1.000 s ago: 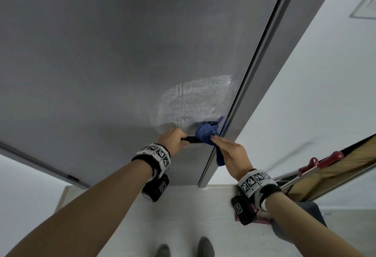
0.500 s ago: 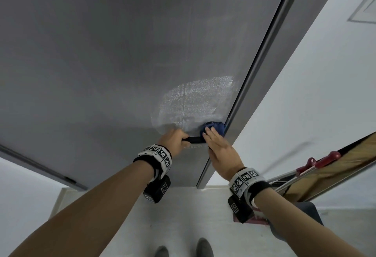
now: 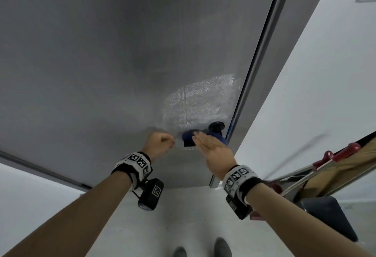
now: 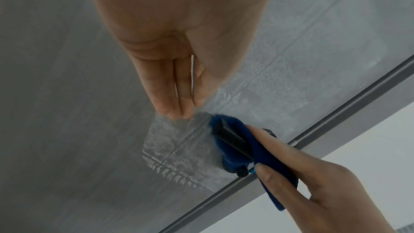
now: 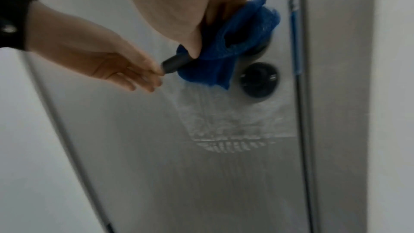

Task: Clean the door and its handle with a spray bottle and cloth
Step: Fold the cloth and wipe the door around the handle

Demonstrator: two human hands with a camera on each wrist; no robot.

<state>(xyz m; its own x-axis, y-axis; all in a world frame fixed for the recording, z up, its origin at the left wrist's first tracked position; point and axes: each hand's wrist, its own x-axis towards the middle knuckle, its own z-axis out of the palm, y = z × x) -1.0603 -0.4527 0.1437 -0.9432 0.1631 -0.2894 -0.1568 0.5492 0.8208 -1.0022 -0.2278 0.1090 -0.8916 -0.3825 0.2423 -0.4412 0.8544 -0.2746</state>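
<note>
The grey door (image 3: 101, 53) fills the head view, with a wet patch (image 3: 199, 104) above its black handle (image 3: 188, 144). A blue cloth (image 3: 221, 138) is wrapped over the handle lever. My right hand (image 3: 213, 148) grips the cloth round the lever, thumb under and fingers over, as the left wrist view shows on the cloth (image 4: 233, 160) and handle (image 4: 228, 134). My left hand (image 3: 159, 141) is off the lever, just left of its free end (image 5: 173, 63), fingers relaxed and holding nothing. No spray bottle is in view.
A round black lock knob (image 5: 258, 79) sits below the handle base. The door's edge and frame (image 3: 258, 63) run beside a white wall. A red-handled tool (image 3: 343, 150) and a dark object (image 3: 325, 216) stand at the right. My shoes (image 3: 221, 246) are below.
My left hand has let go of the handle's end and drawn back to the left. My right hand has slid the cloth along the lever toward its free end.
</note>
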